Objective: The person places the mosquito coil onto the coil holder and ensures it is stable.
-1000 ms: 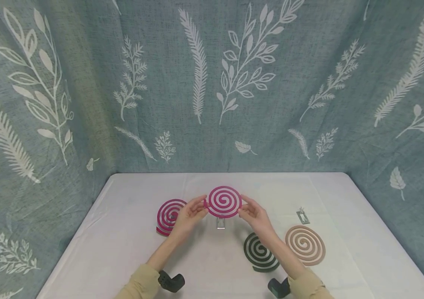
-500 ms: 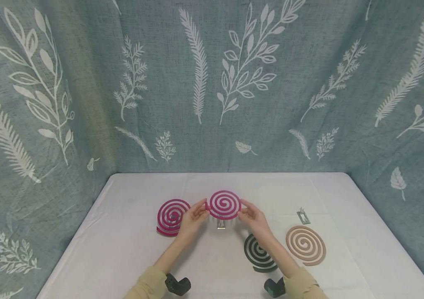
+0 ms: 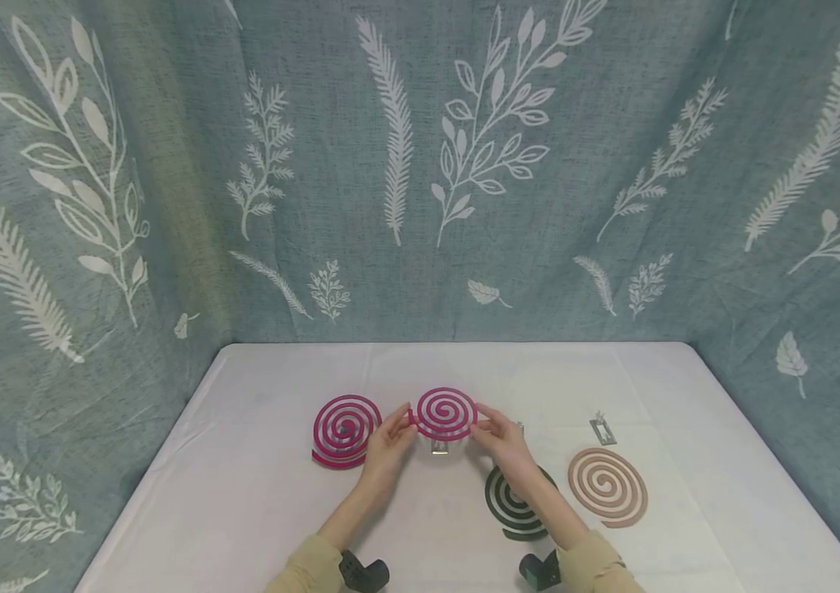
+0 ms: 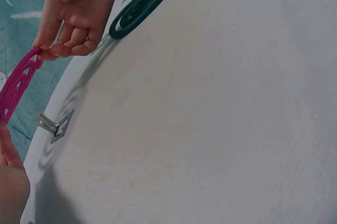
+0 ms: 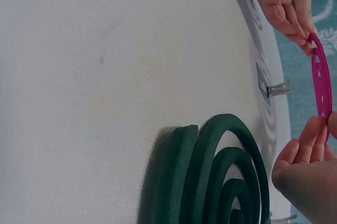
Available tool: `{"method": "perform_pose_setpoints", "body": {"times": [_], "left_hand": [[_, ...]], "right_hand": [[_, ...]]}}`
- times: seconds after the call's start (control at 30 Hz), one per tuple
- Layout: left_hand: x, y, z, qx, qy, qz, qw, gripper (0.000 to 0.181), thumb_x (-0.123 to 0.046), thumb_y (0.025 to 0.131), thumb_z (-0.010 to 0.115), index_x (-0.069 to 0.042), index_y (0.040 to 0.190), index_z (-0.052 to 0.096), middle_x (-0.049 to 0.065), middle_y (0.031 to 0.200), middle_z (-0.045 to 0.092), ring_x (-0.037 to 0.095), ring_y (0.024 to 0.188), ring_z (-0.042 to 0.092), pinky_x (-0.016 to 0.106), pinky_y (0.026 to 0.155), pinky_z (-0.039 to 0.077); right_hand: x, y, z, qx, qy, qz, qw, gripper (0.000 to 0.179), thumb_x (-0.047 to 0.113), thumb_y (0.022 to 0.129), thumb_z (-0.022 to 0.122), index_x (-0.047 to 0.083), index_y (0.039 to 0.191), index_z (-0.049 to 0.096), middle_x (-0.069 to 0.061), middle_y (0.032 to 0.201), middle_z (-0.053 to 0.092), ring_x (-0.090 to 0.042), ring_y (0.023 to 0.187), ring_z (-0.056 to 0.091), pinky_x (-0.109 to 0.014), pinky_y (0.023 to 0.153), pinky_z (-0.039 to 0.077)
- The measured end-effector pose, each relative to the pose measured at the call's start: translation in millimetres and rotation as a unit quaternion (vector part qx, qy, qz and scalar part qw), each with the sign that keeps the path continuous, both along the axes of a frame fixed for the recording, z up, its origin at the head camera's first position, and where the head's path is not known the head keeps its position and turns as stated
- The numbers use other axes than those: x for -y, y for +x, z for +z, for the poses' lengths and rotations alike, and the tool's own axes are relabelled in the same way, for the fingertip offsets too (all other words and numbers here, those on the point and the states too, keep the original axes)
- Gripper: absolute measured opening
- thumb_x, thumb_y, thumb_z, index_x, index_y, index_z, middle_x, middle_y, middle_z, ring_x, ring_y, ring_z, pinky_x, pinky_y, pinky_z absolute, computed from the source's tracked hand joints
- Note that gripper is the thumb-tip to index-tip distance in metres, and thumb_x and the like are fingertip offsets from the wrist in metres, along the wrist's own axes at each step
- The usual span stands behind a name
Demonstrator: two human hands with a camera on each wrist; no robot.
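A pink mosquito coil [image 3: 445, 412] is held level between both hands above the table. The left hand [image 3: 389, 449] pinches its left edge between thumb and fingers. On the opposite edge, the right hand [image 3: 506, 446] pinches it the same way. Below the coil, a small metal coil stand [image 4: 64, 126] with an upright prong rests on the white cloth; in the right wrist view the coil [image 5: 321, 84] hangs apart from this stand [image 5: 261, 83]. A second, darker pink coil [image 3: 347, 427] lies by the left hand, partly covered by it.
A dark green coil [image 5: 181, 182] sits under the right forearm, with a metal tip [image 3: 520, 427] showing beyond that hand. Farther right lie a tan coil [image 3: 604, 484] and another metal stand [image 3: 602, 430]. A patterned curtain [image 3: 420, 165] borders the white table [image 3: 257, 511].
Both hands have lowered the pink coil toward the stand beneath it. The coil has tipped from facing the head camera to nearly flat.
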State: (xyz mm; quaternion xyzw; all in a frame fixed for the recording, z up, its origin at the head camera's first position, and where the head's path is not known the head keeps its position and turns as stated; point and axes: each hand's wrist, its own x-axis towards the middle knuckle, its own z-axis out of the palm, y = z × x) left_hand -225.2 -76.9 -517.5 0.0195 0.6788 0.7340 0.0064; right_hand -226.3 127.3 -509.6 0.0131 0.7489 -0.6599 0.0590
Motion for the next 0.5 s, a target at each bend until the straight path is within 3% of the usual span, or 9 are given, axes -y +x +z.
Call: {"method": "perform_pose_setpoints", "body": {"times": [0.5], "left_hand": [[-4.9, -0.4, -9.1, 0.025, 0.003, 0.015, 0.9996, 0.049, -0.005, 0.095, 0.052, 0.005, 0.14, 0.038, 0.015, 0.117, 0.054, 0.001, 0.094, 0.051, 0.008, 0.084, 0.044]], "right_hand": [[-0.3, -5.2, -5.6, 0.015, 0.013, 0.009, 0.9998, 0.05, 0.018, 0.095, 0.055, 0.003, 0.14, 0.041, -0.016, 0.112, 0.062, -0.02, 0.101, 0.06, -0.037, 0.091, 0.052]]}}
